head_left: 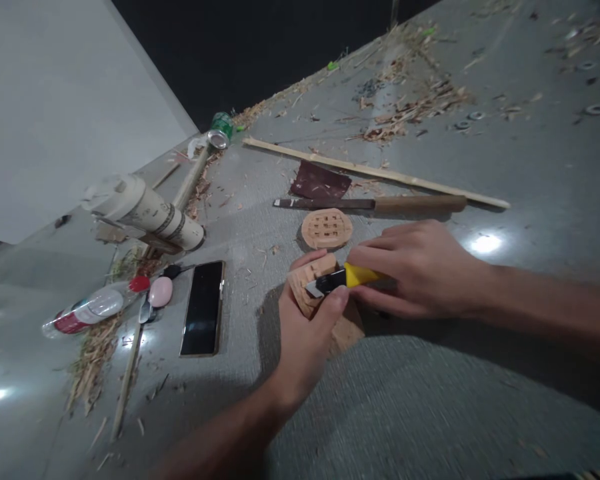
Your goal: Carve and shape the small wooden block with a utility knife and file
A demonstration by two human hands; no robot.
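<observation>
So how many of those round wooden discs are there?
2: one wooden disc lies on the floor beside the knife; the other disc is in the left hand. More may be hidden beneath.

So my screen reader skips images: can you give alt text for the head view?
The left hand grips a wooden piece while the right hand holds a yellow utility knife against it, above a grey floor littered with shavings.

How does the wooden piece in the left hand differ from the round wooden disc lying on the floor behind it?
The wooden piece is gripped in the left hand and tilted, while the round disc lies flat and untouched. A yellow utility knife in the right hand meets the wooden piece; nothing touches the disc. The disc shows a full grid of cut slots; the held piece is partly hidden. Both are pale tan wood.
</observation>
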